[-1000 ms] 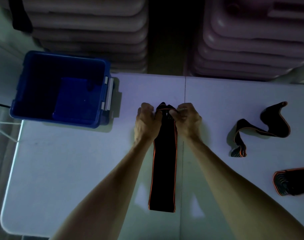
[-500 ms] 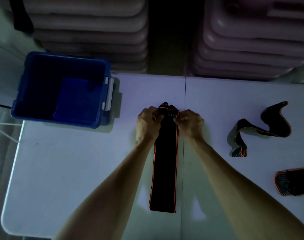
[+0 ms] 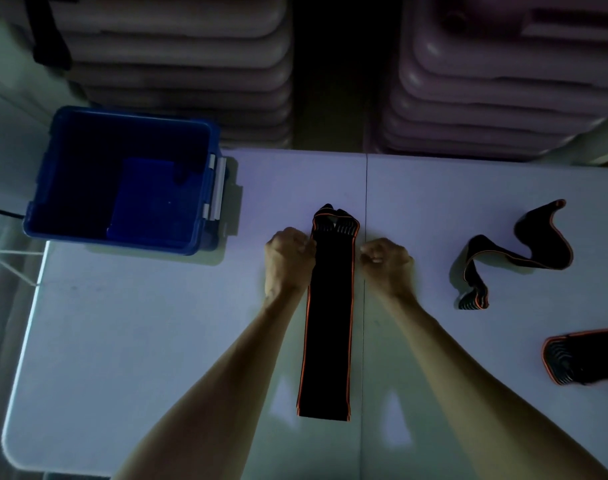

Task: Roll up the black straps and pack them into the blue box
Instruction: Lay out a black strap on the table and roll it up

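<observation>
Left grip (image 3: 288, 259) touching black strap (image 3: 330, 306), unlabelled

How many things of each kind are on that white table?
Black fabric straps with orange edging: 3 (flat between the hands, curled, at the right edge)
Blue plastic box: 1
Total: 4

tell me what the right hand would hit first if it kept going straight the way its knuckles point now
Judging by the forearm's line, the right hand points away and slightly left. It would likely meet the far end of the black strap first, which it sits close beside. Past that, bare table follows. Depth is uncertain.
</observation>
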{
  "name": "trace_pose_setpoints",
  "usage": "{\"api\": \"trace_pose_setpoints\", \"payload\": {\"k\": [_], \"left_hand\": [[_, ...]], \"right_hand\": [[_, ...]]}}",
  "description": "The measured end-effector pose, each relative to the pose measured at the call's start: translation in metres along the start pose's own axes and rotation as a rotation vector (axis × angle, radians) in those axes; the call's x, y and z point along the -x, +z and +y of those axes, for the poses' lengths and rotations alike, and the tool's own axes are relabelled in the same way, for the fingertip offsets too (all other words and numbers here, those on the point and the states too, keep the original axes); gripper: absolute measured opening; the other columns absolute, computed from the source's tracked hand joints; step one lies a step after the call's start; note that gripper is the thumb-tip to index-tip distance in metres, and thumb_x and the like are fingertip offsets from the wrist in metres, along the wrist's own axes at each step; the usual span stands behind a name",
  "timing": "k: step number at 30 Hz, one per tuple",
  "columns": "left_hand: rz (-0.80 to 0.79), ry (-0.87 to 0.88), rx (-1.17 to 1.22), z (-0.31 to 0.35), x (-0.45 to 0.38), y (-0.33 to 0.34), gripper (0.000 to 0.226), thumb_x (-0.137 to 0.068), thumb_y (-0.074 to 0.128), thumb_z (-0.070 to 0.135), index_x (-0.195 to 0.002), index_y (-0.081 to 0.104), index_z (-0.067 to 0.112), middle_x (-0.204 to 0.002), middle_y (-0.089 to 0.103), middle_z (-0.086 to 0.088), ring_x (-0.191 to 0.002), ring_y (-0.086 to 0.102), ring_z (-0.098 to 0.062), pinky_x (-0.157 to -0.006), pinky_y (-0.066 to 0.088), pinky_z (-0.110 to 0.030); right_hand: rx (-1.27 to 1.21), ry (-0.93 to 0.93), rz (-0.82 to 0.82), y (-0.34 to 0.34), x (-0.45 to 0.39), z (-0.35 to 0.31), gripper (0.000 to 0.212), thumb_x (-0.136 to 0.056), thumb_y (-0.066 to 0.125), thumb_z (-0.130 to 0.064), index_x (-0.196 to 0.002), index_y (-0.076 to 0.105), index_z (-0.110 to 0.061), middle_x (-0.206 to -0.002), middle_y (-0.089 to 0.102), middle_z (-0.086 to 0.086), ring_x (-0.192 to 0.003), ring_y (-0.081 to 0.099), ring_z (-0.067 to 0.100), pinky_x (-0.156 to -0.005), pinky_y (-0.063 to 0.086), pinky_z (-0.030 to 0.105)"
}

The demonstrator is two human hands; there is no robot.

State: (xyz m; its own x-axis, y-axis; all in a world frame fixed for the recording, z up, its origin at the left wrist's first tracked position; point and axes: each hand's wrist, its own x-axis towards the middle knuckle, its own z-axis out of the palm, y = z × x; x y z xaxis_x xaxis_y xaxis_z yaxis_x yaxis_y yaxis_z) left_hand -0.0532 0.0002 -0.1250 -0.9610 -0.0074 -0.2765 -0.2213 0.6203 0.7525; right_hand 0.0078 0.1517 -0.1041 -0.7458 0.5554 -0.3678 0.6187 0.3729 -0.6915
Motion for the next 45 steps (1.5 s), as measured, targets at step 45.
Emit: {"api": "trace_pose_setpoints", "payload": {"k": [45], "left_hand": [[0.014, -0.254, 0.053, -0.064, 0.2, -0.033, 0.022, -0.082, 0.058, -0.003, -0.07, 0.072, 0.01, -0.073, 0.073, -0.009, -0.053, 0.063, -0.008, -0.048, 0.057, -0.026]], "right_hand": [[0.036, -0.053, -0.434, -0.021, 0.174, 0.105, 0.027, -0.096, 0.054, -0.007, -0.122, 0.059, -0.013, -0.11, 0.063, -0.002, -0.092, 0.061, 0.009, -0.065, 0.042, 0.004]]}}
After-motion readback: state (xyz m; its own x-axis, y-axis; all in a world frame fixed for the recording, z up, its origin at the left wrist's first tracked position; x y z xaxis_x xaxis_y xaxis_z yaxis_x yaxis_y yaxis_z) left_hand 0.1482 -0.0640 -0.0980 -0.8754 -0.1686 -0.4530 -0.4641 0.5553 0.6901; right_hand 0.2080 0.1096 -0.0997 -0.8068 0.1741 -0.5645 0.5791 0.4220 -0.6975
